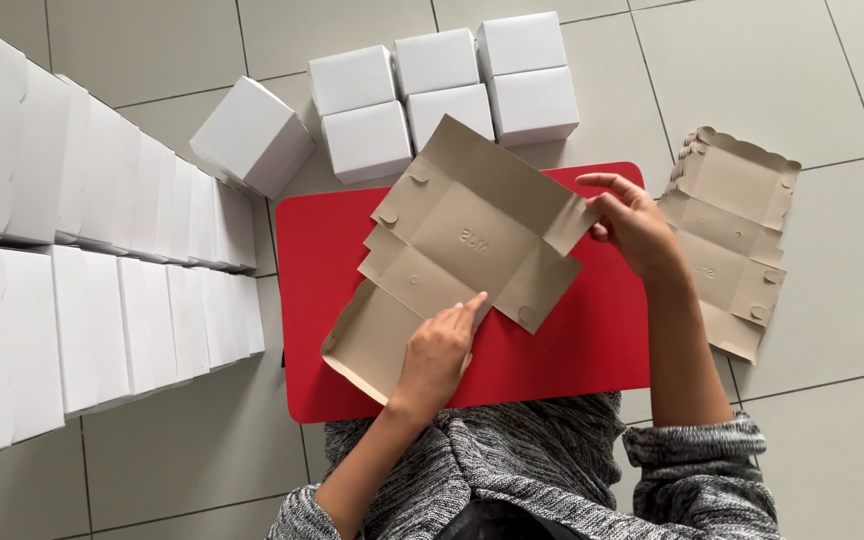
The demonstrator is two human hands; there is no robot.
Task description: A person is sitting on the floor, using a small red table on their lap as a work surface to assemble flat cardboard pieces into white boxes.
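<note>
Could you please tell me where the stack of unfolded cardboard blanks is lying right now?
In the head view, the stack of flat blanks lies on the tiled floor just right of the red board, beside the right hand.

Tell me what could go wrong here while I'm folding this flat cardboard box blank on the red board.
1. The flat grey-brown cardboard box blank juts past the red rectangular board at its top and lower-left edges, so a crease pressed there may bend crooked.
2. Only the right hand pinches a flap while the left hand presses with fingertips; the blank may slip.
3. The tilted white folded box sits close by and could get knocked.
</note>
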